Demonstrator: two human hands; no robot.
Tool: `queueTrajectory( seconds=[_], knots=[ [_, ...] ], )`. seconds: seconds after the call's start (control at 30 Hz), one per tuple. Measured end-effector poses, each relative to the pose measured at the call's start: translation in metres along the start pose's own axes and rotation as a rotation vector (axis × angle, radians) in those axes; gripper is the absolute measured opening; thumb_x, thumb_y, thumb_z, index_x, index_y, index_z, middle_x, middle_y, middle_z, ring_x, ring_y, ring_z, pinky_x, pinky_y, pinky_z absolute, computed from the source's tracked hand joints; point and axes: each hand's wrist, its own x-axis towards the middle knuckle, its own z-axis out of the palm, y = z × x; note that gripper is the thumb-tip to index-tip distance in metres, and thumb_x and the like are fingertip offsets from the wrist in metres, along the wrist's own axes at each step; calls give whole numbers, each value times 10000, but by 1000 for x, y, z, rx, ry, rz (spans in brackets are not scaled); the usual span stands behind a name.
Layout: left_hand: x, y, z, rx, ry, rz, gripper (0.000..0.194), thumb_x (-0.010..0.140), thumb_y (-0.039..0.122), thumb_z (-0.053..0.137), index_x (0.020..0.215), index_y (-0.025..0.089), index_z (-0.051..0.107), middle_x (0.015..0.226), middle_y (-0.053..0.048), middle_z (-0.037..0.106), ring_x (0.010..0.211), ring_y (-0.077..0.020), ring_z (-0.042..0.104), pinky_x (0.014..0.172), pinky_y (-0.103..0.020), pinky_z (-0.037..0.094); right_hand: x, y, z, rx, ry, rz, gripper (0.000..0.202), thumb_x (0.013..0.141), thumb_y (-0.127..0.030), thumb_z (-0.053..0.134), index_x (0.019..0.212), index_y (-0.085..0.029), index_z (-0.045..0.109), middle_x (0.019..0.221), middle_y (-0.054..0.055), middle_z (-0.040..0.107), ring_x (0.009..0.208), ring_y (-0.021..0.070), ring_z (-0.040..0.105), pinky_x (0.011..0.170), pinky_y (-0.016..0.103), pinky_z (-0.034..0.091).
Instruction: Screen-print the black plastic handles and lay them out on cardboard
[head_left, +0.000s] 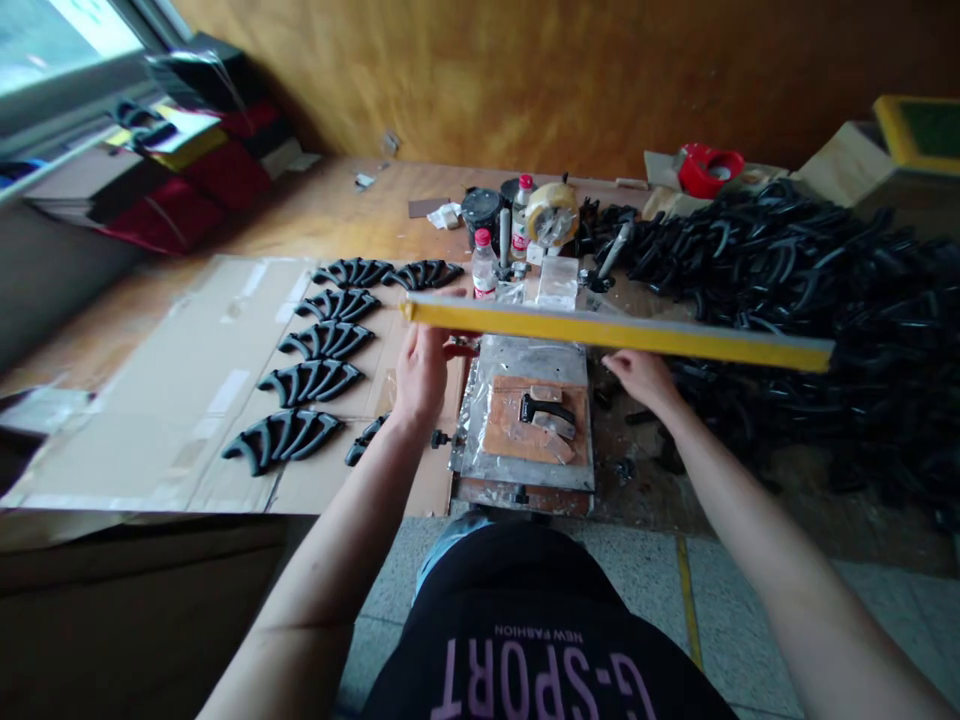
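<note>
A long yellow bar with a grey top edge (622, 332) stretches across in front of me above the work plate, seen nearly edge-on. My left hand (426, 368) is closed around its left end, fingers partly hidden behind it. Just under the bar, towards its right half, my right hand (639, 374) has its fingers curled together; what they hold, if anything, is hidden. Between my arms, a black curved handle-like part (550, 410) lies on a brown board (504, 425) fixed on the metal plate (480, 475).
Rows of similar black parts (311, 380) lie on flat cardboard (172, 400) at left. A large heap of black parts (757, 270) covers the right side. Behind the plate stand bottles with red caps (484, 265), a tape roll (553, 215) and metal posts (505, 238).
</note>
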Motion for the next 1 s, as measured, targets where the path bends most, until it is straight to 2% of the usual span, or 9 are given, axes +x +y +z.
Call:
queueTrajectory(
  seconds=[0.1, 0.17, 0.37, 0.47, 0.57, 0.67, 0.73, 0.9, 1.0],
  knots=[
    [9, 1, 16, -75, 11, 16, 582, 941, 622, 249, 1208, 189, 533, 970, -82, 684, 932, -173, 654, 694, -274, 544, -40, -29, 44, -61, -222, -138, 277, 857, -434, 622, 831, -165, 681, 896, 78, 674, 866, 183, 590, 800, 251, 439],
    [-6, -10, 21, -92, 56, -43, 582, 933, 634, 267, 1250, 202, 492, 1030, -93, 691, 954, -178, 654, 701, -285, 547, -53, -51, 63, -153, -327, -141, 191, 882, -333, 616, 912, -145, 635, 994, 127, 656, 981, 227, 571, 868, 299, 417],
    [-111, -76, 16, -74, -330, -831, 652, 860, 642, 466, 1273, 142, 532, 1301, -211, 599, 1090, -302, 626, 693, -356, 553, -60, -97, 67, -193, -353, -79, 171, 980, -189, 387, 972, -148, 552, 935, 117, 645, 930, 230, 571, 810, 306, 392],
    [-139, -94, 11, -220, -205, -912, 664, 833, 666, 489, 1268, 169, 545, 1384, -194, 538, 1155, -313, 590, 733, -367, 552, -71, -136, 72, -144, -328, -245, 181, 980, -184, 376, 944, -172, 552, 943, 113, 617, 939, 238, 550, 811, 322, 395],
    [-139, -102, -4, -353, 66, -847, 612, 825, 681, 481, 1120, 159, 600, 1155, -148, 667, 988, -242, 651, 670, -292, 538, -84, -187, 84, -108, -333, -405, 205, 981, -200, 378, 937, -182, 578, 963, 123, 590, 915, 247, 537, 795, 344, 408],
    [-133, -114, -40, -284, 402, -759, 526, 784, 648, 564, 932, 144, 588, 842, -60, 664, 750, -154, 634, 578, -223, 505, -89, -231, 100, -18, -421, -618, 231, 970, -157, 371, 977, -182, 600, 970, 112, 588, 910, 238, 531, 786, 343, 415],
    [-135, -125, -77, -149, 513, -706, 507, 766, 636, 590, 882, 143, 562, 756, -28, 620, 670, -135, 612, 545, -224, 505, -84, -251, 113, 60, -472, -725, 239, 964, -142, 374, 1002, -184, 606, 995, 101, 591, 945, 228, 522, 813, 335, 418],
    [-159, -151, -177, 320, 652, -781, 490, 824, 640, 495, 913, 160, 534, 823, -63, 652, 656, -175, 674, 535, -266, 521, -49, -268, 158, 86, -574, -672, 211, 967, -252, 445, 1024, -185, 637, 1012, 95, 603, 1021, 230, 496, 893, 336, 404],
    [-166, -162, -207, 705, 584, -949, 472, 861, 633, 426, 907, 179, 547, 716, -69, 677, 660, -223, 694, 630, -322, 524, -32, -272, 185, 22, -655, -622, 225, 951, -270, 489, 1103, -181, 630, 1060, 97, 603, 1042, 229, 493, 913, 338, 395]
  ],
)
